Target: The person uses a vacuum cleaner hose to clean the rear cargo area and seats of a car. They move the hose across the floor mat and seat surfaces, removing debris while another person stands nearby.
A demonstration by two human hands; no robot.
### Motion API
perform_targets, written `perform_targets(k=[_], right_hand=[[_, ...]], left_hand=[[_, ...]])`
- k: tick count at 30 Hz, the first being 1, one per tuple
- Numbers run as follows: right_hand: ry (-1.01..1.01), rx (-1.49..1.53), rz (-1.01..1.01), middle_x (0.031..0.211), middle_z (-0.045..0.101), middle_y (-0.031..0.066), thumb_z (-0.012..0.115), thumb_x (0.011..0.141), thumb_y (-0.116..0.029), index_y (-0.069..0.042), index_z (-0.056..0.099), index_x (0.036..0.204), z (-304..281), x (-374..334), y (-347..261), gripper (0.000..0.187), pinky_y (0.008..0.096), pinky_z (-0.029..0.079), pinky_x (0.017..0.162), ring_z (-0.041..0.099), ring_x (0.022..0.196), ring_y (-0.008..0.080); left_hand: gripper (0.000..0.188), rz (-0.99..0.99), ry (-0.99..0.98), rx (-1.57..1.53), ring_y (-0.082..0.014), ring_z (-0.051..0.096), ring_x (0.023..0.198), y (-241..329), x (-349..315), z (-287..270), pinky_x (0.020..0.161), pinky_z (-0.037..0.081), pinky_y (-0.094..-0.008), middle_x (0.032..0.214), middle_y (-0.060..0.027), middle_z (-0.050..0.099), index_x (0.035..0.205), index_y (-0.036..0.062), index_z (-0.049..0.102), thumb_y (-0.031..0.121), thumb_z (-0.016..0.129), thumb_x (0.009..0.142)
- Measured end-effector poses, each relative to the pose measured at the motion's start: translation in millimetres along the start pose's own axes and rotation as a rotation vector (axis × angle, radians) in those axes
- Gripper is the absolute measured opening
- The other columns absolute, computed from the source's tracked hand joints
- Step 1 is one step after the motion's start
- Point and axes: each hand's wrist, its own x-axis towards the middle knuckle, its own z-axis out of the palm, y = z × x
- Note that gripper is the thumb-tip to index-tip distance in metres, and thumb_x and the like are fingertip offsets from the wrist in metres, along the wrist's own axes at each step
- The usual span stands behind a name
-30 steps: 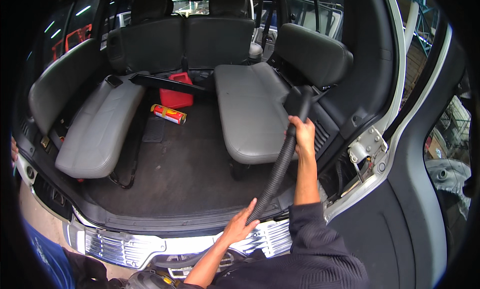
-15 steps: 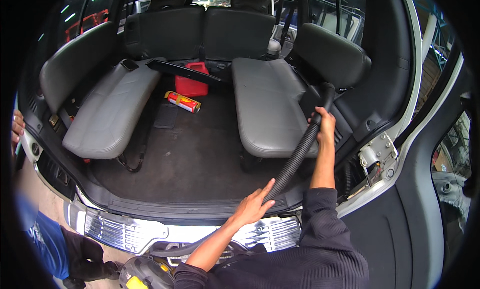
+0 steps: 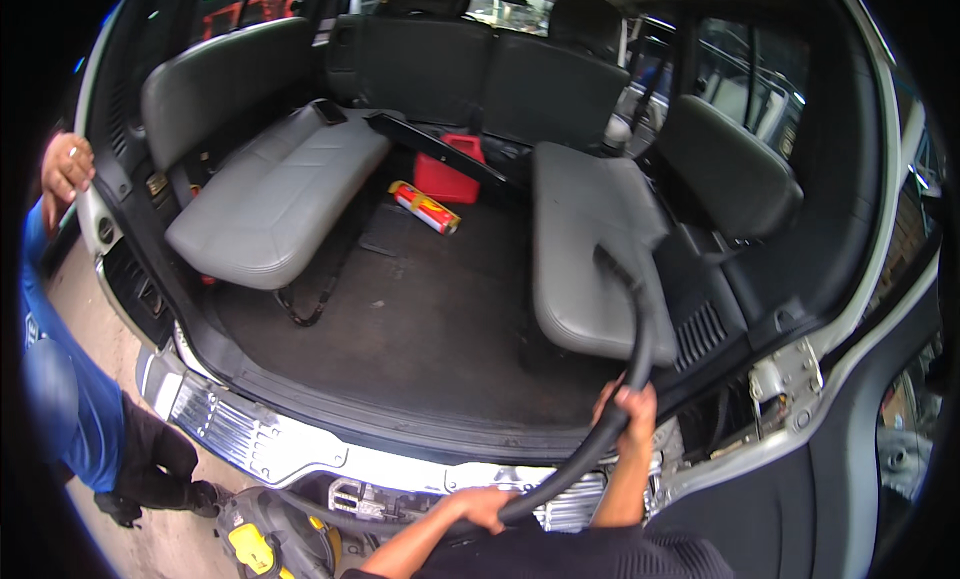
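Observation:
A black vacuum cleaner hose (image 3: 578, 467) curves up from the bumper to the right bench seat (image 3: 590, 204) in a vehicle's rear. My right hand (image 3: 632, 411) is closed round the hose just in front of that seat. Lower down, by the bumper, my left hand (image 3: 486, 509) grips the same hose, its fingers partly hidden. The dark nozzle end (image 3: 614, 267) lies over the grey seat cushion, somewhat blurred. At the bottom left stands the vacuum cleaner (image 3: 270, 539), black with yellow parts.
A red and yellow cylinder (image 3: 425, 208) and a red jerrycan (image 3: 447, 174) are on the dark floor. A black panel (image 3: 436, 147) leans over from the left bench seat (image 3: 285, 194), which holds a phone-like object (image 3: 328, 112). A person in blue (image 3: 80, 399) grasps the left door frame.
Both my hands have moved down and nearer with the hose. The nozzle has come off the right backrest side onto the seat cushion. The view has shifted left, showing more of the other person.

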Motion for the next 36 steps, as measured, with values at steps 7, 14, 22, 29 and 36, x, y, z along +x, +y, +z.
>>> perform_targets(k=[7,14,22,29,36], right_hand=[[0.081,0.092,0.108,0.082,0.057,0.014,0.069,0.074,-0.017,-0.007,0.045,0.1,5,-35,50,0.037,0.0412,0.056,0.053,0.062,0.062,0.0267],[-0.315,-0.155,0.152,0.099,0.063,0.0133,0.076,0.077,-0.022,-0.004,0.046,0.112,34,-53,34,0.049,0.0362,0.05,0.084,0.063,0.094,0.0214],[-0.893,-0.309,0.324,0.112,0.066,0.0161,0.082,0.074,-0.022,-0.001,0.06,0.111,15,-68,64,0.048,0.0419,0.047,0.094,0.062,0.105,0.0274],[-1.251,-0.126,0.507,0.121,0.061,0.0152,0.086,0.068,-0.027,0.002,0.05,0.128,56,-70,103,0.076,0.0379,0.045,0.099,0.057,0.116,0.0256],[-1.334,-0.281,0.361,0.12,0.06,0.0142,0.081,0.075,-0.033,0.001,0.054,0.126,82,-64,124,0.067,0.0371,0.046,0.095,0.059,0.109,0.0249]], left_hand=[[0.067,-0.118,0.199,-0.241,-0.034,0.064,0.098,14,-20,-6,0.086,0.048,-0.0406,0.104,-0.0209,0.065,0.126,0.0045,0.051,0.048,0.069,0.078],[0.056,0.086,0.712,-0.45,-0.0274,0.066,0.084,66,-21,-47,0.074,0.05,-0.0378,0.087,-0.0175,0.064,0.116,-0.0044,0.052,0.021,0.078,0.072],[0.055,-0.1,0.609,-0.449,-0.0313,0.065,0.091,36,-84,22,0.082,0.048,-0.0402,0.097,-0.0196,0.066,0.114,-0.0016,0.056,0.028,0.076,0.073],[0.06,-0.12,0.686,-0.48,-0.0291,0.067,0.093,10,-120,53,0.085,0.049,-0.037,0.098,-0.0184,0.069,0.118,-0.0012,0.058,0.024,0.078,0.068],[0.052,-0.227,0.912,-0.371,-0.0295,0.068,0.084,0,-147,57,0.075,0.051,-0.0372,0.091,-0.0172,0.068,0.106,-0.0009,0.064,0.028,0.08,0.066]])
